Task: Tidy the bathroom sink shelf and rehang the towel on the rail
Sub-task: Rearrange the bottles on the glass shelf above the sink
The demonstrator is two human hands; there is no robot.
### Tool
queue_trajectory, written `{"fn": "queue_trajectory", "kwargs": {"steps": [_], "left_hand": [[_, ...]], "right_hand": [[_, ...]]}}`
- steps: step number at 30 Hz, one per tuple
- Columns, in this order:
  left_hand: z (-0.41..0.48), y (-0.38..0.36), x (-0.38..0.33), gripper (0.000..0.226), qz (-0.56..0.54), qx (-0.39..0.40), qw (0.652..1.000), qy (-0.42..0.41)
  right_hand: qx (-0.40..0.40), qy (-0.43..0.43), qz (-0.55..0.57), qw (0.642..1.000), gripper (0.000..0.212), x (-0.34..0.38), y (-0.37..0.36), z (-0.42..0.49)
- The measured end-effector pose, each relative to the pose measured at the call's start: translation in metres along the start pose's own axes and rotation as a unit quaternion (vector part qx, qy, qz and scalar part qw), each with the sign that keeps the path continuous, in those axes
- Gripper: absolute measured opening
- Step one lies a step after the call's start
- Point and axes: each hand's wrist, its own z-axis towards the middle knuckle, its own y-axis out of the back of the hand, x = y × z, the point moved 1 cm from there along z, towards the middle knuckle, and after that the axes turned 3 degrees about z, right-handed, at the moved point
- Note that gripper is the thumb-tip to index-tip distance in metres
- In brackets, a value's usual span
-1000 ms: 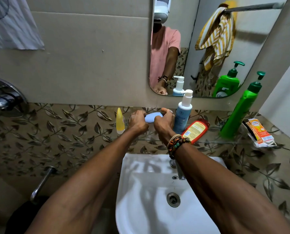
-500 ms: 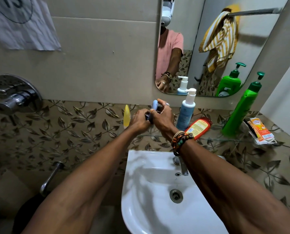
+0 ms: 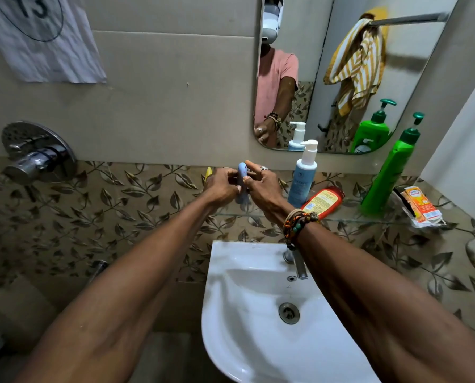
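Note:
My left hand (image 3: 222,186) and my right hand (image 3: 264,189) both grip a small pale-blue tube (image 3: 242,178), held upright over the glass shelf (image 3: 349,220). A yellow item (image 3: 208,172) peeks out behind my left hand. On the shelf stand a blue-and-white pump bottle (image 3: 302,178) and a green pump bottle (image 3: 391,172). An orange tube (image 3: 323,201) lies on its side between them. An orange sachet pack (image 3: 421,207) lies at the shelf's right end. The yellow striped towel (image 3: 355,62) shows only in the mirror, bunched on a rail (image 3: 407,19).
A white sink (image 3: 258,313) with its tap (image 3: 297,261) sits below the shelf. A chrome shower valve (image 3: 34,156) is on the left wall. A numbered paper sheet (image 3: 40,37) hangs at top left. The mirror (image 3: 327,78) also reflects a person in a pink shirt.
The blue tube was lying sideways between my hands; both hands have turned it upright and lifted it a little. The view has shifted slightly left.

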Motion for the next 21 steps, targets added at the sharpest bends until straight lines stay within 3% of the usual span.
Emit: {"fn": "queue_trajectory", "kwargs": {"steps": [10, 21], "left_hand": [[-0.003, -0.003, 0.000, 0.036, 0.068, -0.023, 0.997, 0.035], [-0.001, -0.004, 0.004, 0.038, 0.065, -0.020, 0.997, 0.043]], "right_hand": [[0.013, -0.028, 0.014, 0.999, 0.052, -0.012, -0.007, 0.001], [0.028, -0.036, 0.020, 0.999, 0.051, -0.023, -0.009, 0.005]]}}
